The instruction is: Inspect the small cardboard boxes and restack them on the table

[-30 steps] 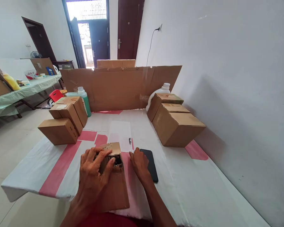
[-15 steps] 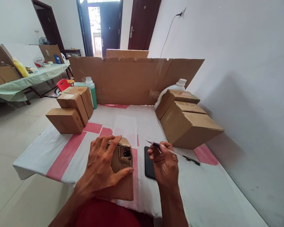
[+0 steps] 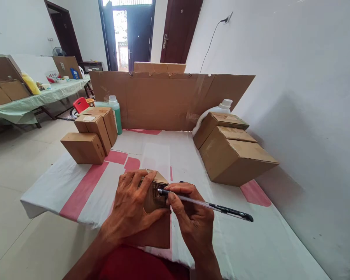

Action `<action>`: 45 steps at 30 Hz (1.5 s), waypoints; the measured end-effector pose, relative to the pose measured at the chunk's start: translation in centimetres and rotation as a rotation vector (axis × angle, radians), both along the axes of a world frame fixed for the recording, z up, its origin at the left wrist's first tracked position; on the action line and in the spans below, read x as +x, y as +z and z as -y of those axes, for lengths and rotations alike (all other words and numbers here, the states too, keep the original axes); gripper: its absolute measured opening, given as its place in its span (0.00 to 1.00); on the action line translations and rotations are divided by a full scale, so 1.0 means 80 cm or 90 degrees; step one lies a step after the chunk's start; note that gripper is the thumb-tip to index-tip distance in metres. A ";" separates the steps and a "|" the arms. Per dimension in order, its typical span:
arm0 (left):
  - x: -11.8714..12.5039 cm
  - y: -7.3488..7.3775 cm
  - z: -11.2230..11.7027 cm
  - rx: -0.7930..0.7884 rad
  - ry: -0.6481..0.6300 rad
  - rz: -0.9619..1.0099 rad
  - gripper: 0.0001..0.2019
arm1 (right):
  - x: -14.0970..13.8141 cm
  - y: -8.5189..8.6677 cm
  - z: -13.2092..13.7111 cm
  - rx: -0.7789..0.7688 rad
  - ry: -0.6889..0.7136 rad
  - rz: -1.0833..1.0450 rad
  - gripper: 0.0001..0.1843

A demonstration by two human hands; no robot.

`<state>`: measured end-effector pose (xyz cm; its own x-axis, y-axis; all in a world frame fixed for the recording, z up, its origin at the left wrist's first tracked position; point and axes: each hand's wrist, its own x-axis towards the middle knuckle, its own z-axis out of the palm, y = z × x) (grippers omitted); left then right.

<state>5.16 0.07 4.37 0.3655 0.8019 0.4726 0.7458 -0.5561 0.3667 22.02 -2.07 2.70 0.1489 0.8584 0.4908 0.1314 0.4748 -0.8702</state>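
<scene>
A small cardboard box [image 3: 156,231] stands at the table's near edge, with a torn, dark hole near the top of its face. My left hand [image 3: 134,202] grips it, fingers over the upper left side and thumb across the face below the hole. In my right hand [image 3: 192,217] is a gel pen [image 3: 210,205] with a clear barrel and black grip, pinched near its tip. The pen tip is at the hole; whether it reaches inside I cannot tell. The dark phone-like slab beside the box is now almost wholly behind my right hand.
Cardboard boxes [image 3: 83,149] and a green bottle [image 3: 116,116] stand at the left. More boxes [image 3: 239,163] and a white jug [image 3: 211,111] are at the right, near the wall. A cardboard panel [image 3: 163,101] closes off the back of the cloth-covered table [image 3: 251,241].
My right hand has moved left and down, bringing the pen tip from above the dark slab to the hole in the box. My left hand keeps its hold on the box.
</scene>
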 end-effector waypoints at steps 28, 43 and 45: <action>-0.012 -0.014 -0.004 0.073 0.033 -0.013 0.39 | 0.046 -0.128 -0.068 -0.482 -0.090 0.505 0.10; -0.014 -0.018 -0.001 0.082 0.040 0.014 0.38 | 0.082 -0.145 -0.040 -0.626 -0.357 0.539 0.27; -0.013 -0.019 -0.001 0.083 0.040 0.016 0.38 | 0.094 -0.153 -0.045 -0.637 -0.349 0.482 0.34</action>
<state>4.08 0.12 2.85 0.3031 0.7544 0.5822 0.7721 -0.5525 0.3139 29.50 1.53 -9.54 0.5563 0.8099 -0.1860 0.6903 -0.5750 -0.4392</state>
